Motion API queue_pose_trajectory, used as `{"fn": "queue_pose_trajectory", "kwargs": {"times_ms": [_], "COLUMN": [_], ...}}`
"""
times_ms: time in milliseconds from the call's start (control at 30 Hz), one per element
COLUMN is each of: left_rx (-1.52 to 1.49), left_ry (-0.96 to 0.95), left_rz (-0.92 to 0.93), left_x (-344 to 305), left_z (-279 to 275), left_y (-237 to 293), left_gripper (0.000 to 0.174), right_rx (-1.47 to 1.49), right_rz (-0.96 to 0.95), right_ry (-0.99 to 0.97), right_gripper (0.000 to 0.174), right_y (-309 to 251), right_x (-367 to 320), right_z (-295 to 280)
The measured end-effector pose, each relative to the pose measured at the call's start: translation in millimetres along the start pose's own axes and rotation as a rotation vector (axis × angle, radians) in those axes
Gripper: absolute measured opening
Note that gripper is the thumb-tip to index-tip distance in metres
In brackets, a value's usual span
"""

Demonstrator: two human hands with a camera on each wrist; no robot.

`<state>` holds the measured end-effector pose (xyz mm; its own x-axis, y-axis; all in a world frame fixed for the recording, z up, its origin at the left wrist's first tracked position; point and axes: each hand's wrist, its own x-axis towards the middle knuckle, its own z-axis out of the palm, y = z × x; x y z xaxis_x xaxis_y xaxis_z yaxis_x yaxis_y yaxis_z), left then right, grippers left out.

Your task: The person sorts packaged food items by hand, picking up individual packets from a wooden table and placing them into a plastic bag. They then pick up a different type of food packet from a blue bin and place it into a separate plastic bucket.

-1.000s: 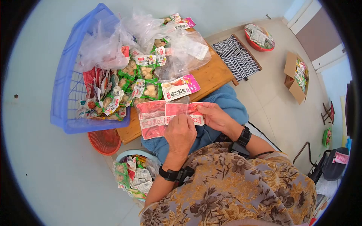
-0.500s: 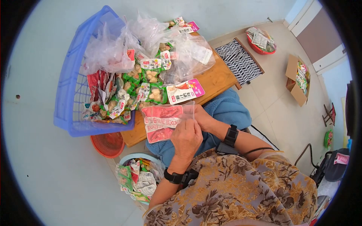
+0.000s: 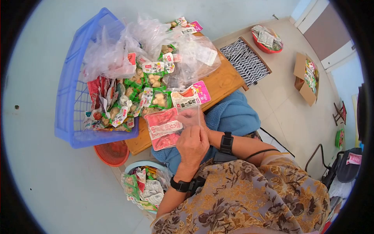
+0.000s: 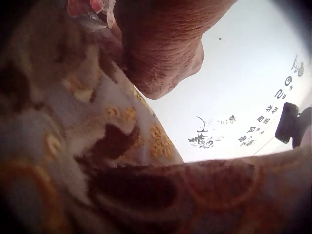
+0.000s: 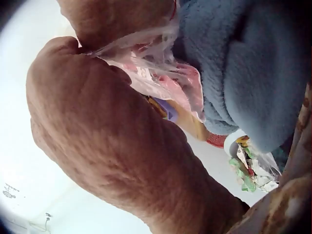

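My left hand (image 3: 193, 146) pinches the rim of a clear plastic bag (image 3: 199, 117), its fingers curled. Flat packets with red contents and white labels (image 3: 165, 128) lie inside the bag. Through the plastic, my right hand (image 3: 191, 117) shows with fingers stretched toward the packets' near edge; the left hand hides part of it. In the right wrist view the left hand (image 5: 112, 131) fills the middle, with the right hand (image 5: 117, 19) above it and the bag between. A white and pink packet (image 3: 191, 95) lies on the wooden table (image 3: 226, 76) just beyond.
A blue basket (image 3: 66, 89) stands at the left, beside a heap of green-edged packets (image 3: 159, 99) and loose plastic bags (image 3: 150, 33). Below are a red basket (image 3: 113, 156) and a pale-blue basin (image 3: 132, 165) of packets. A blue fleece cloth (image 3: 237, 113) covers my lap.
The top packet has slid left into the bag, over the others. My right hand first drew back toward the bag's mouth, then moved left behind the plastic. The left hand keeps its pinch.
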<state>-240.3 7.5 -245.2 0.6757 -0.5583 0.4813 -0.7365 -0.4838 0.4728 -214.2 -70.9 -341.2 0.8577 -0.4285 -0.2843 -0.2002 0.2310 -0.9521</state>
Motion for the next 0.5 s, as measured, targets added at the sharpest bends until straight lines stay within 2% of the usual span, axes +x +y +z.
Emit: {"fn": "queue_pose_trajectory", "kwargs": {"times_ms": [167,267,500], "left_rx": [-0.066,-0.072,-0.089], "left_ry": [0.0,-0.006,-0.026], "left_rz": [-0.006,-0.001,0.013], "left_x": [-1,-1,-3], "left_z": [2,2,1], "left_y": [-1,-3,-6], "left_gripper": [0.012,0.012,0.008], "right_rx": [0.036,0.067,0.067], "right_rz": [0.034,-0.071,0.046], "right_ry": [-0.014,0.024,-0.023], "right_gripper": [0.018,0.017,0.021], "right_y": [-4,5,-4], "right_x": [1,4,3], "right_z": [8,13,7]}}
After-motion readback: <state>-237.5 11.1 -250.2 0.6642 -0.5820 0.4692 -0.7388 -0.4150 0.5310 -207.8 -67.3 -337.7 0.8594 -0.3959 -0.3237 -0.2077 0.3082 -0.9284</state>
